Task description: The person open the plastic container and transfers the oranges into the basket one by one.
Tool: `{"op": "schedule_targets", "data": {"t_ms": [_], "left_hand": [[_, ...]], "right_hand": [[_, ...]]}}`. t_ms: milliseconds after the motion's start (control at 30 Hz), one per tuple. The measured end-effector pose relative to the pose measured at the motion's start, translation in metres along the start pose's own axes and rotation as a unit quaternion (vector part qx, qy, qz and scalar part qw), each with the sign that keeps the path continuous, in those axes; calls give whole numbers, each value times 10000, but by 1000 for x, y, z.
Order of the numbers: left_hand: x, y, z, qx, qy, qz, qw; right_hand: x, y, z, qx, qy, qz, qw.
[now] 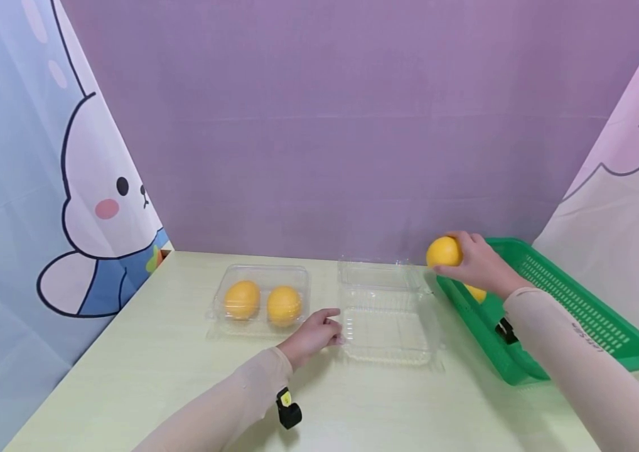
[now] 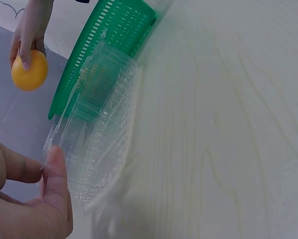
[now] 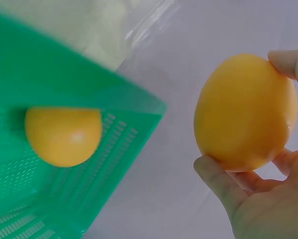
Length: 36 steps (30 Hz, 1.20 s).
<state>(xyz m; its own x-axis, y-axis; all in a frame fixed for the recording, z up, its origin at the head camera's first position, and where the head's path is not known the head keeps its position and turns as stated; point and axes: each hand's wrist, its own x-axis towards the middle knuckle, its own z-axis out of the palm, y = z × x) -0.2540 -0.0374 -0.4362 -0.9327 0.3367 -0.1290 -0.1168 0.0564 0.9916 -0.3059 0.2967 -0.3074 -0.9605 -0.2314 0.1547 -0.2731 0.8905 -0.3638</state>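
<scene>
My right hand (image 1: 480, 265) grips an orange (image 1: 444, 252) in the air beside the far left corner of the green basket (image 1: 480, 344). The right wrist view shows this orange (image 3: 246, 112) held between the thumb and fingers. A second orange (image 3: 64, 137) lies inside the basket, partly hidden by its wall. My left hand (image 1: 309, 338) pinches the left edge of a clear plastic clamshell box (image 1: 387, 353), as the left wrist view shows. That box stands open on the table, its lid (image 1: 378, 276) folded back toward the purple backdrop, with nothing inside.
Left of the open box sits a closed clear clamshell box (image 1: 265, 274) with two oranges (image 1: 284, 306) in it. A purple backdrop (image 1: 353, 125) rises behind the light wooden table (image 1: 144, 351). Printed cloths hang at both sides.
</scene>
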Motion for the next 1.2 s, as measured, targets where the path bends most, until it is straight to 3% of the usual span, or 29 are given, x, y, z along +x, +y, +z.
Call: {"op": "schedule_targets", "data": {"t_ms": [833,1200], "left_hand": [[2,0,0,-40,-13,-4,10000],[2,-3,0,-104,-30,3,9999]], "right_hand": [[2,71,0,116,210,658,9975],[-6,99,5,172,185,900,9956]]}}
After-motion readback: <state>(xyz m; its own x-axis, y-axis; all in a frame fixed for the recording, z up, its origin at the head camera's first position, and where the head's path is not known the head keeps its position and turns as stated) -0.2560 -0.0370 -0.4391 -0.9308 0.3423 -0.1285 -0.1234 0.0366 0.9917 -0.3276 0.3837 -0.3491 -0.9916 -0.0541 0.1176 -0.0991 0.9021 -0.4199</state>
